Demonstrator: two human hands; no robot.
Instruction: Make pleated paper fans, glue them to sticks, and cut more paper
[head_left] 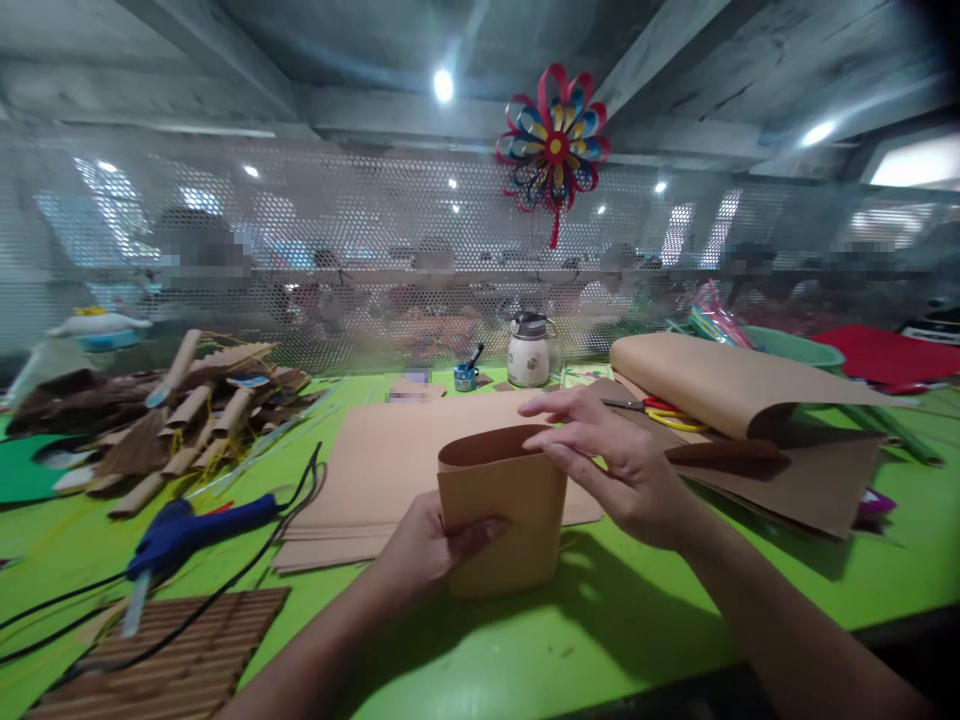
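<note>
A tube of brown kraft paper (517,520), flattened to an oval and open at the top, stands upright in front of me. My left hand (442,540) grips its lower left side, thumb across the front face and the other fingers hidden behind. At the upper right rim is my right hand (615,460), its thumb and fingers apart, with fingertips at or just touching the edge. Behind the tube lies a stack of flat kraft sheets (375,450) on the green table.
To the left, a blue glue gun (187,535) with black cord rests by corrugated cardboard (180,650). Cardboard rolls (202,420) lie beyond. A white jar (529,355) and blue ink bottle (465,376) stand behind. Scissors (667,410) and folded kraft paper (720,375) are right.
</note>
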